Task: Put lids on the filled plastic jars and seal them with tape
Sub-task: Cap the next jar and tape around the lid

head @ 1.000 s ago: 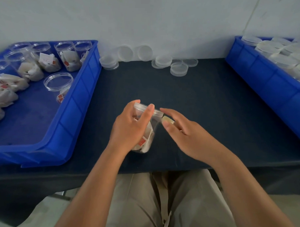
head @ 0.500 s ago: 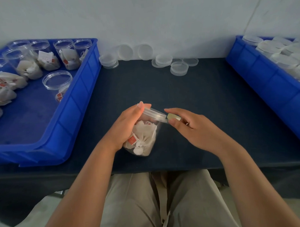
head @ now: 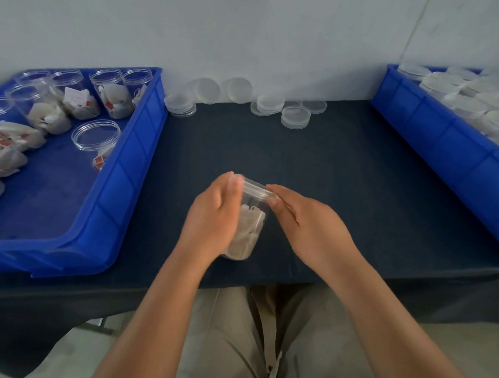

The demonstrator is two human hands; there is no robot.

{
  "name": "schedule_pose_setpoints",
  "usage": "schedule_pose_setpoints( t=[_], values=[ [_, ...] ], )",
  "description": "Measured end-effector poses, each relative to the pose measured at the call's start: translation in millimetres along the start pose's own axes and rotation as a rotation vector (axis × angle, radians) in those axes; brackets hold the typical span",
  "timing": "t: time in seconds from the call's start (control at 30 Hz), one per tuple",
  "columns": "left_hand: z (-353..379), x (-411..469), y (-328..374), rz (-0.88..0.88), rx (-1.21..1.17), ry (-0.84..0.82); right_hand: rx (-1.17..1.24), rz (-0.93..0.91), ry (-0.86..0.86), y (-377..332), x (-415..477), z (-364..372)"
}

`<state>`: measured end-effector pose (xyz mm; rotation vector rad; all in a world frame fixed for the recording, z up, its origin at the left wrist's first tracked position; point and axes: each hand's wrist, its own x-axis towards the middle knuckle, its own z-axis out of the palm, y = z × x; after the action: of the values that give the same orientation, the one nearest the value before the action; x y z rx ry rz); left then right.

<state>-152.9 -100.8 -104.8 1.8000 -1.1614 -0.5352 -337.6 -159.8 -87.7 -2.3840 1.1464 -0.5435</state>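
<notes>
**While two hands grip it, a filled jar (head: 251,228) tilts over the dark table (head: 341,185)**

Where the left hand (head: 212,218) meets the clear wall, its fingers (head: 233,186) curl round the jar from the 9 o'clock side and hold it fast. The right hand (head: 309,223) comes in from 3 o'clock, thumb and forefinger pinching the rim of the lid (head: 256,188). Whether tape lies under those fingertips cannot be told.

The jar, packed with white sachets, leans with its lidded end toward 1 o'clock and its base toward the person, at the table's near centre. At 9 o'clock a blue bin (head: 124,199) holds open filled jars (head: 112,97). At 12 o'clock loose lids (head: 295,116) lie along the wall. At 3 o'clock a second blue bin (head: 439,142) carries capped jars (head: 465,96).
</notes>
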Motion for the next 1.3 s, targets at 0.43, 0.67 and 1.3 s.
schedule_pose_setpoints(
  t=[0.43, 0.67, 1.3],
  values=[
    [-10.7, 10.2, 4.1, -0.034, -0.141, -0.043, 0.247, -0.075, -0.165, 18.7, -1.6, -4.0],
    [-16.4, 23.1, -12.8, -0.122, -0.499, -0.364, 0.192, -0.037, -0.179, 37.8, 17.0, -8.3],
    [7.9, -6.8, -1.5, -0.113, 0.138, -0.119, 0.061, 0.017, 0.144, -0.9, 0.4, 14.6]
  ],
)
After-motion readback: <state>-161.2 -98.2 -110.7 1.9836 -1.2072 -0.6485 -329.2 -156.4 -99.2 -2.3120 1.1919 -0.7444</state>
